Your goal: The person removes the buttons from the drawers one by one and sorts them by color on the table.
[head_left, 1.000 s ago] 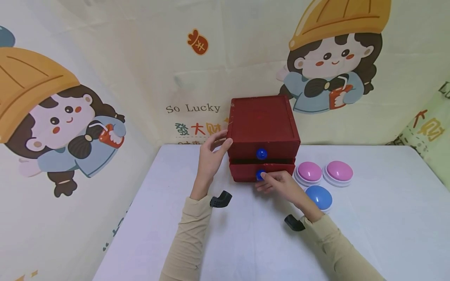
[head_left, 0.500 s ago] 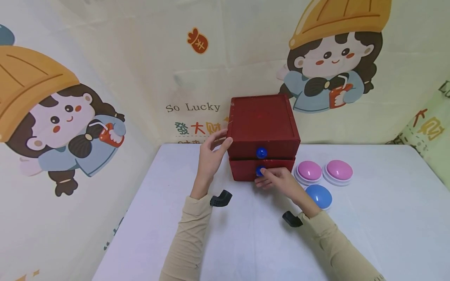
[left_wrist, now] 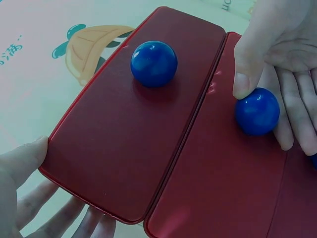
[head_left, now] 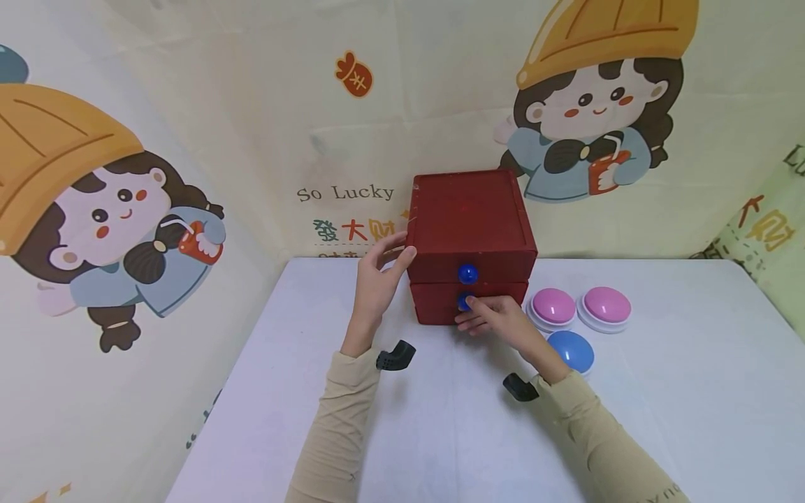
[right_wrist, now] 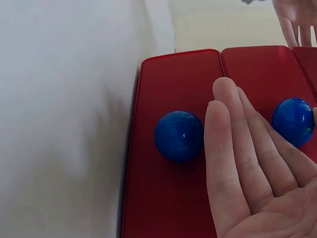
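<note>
A red drawer cabinet [head_left: 468, 209] stands at the back of the table, with round blue knobs on its drawer fronts. My left hand [head_left: 379, 283] rests along the cabinet's left side, thumb at the front edge and fingers nearly straight. The thumb and index finger of my right hand [head_left: 503, 321] pinch the middle drawer's blue knob [left_wrist: 257, 111]. That drawer front lies about level with the top one. Above it, the top drawer's knob [left_wrist: 153, 63] is untouched. In the right wrist view, the bottom drawer's knob [right_wrist: 179, 136] sits beside my straight outer fingers.
Two pink push buttons [head_left: 553, 306] on white bases stand right of the cabinet. Nearer is a blue push button [head_left: 570, 352], close to my right wrist. A patterned cloth [head_left: 264, 140] hangs behind the white table [head_left: 434, 433].
The middle drawer has slid back into the cabinet, and the dark gap above its front has narrowed to a thin seam. My right hand moved inward with it; the left hand stayed put.
</note>
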{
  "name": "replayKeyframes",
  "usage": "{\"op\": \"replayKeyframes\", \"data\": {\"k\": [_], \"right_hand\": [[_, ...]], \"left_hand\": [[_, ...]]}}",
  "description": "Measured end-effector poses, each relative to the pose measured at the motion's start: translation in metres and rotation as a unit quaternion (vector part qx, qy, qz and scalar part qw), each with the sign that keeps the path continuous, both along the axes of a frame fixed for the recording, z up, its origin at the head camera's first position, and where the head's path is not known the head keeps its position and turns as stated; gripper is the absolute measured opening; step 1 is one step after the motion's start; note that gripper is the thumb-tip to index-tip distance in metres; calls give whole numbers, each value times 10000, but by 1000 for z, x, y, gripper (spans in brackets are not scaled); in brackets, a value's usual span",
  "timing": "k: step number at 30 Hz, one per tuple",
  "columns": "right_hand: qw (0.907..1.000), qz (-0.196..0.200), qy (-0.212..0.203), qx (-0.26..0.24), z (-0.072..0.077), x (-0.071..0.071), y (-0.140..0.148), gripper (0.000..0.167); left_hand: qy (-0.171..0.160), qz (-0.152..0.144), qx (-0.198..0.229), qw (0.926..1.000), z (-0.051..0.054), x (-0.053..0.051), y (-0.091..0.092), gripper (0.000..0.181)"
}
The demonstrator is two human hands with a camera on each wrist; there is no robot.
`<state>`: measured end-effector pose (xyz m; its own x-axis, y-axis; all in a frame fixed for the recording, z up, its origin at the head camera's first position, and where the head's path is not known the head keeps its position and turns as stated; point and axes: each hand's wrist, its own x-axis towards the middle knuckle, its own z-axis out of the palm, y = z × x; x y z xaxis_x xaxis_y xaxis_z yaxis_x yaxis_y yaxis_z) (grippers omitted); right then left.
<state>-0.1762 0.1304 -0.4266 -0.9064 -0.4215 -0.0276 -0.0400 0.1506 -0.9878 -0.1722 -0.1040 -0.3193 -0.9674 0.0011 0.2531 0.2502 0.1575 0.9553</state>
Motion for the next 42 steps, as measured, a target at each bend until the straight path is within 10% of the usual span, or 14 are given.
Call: {"op": "replayKeyframes", "data": {"k": [42], "right_hand": [[9963, -446, 166, 713, -15, 9, 19, 47]], "left_hand": [[21, 50, -57, 10000, -2, -1, 0, 42]]}}
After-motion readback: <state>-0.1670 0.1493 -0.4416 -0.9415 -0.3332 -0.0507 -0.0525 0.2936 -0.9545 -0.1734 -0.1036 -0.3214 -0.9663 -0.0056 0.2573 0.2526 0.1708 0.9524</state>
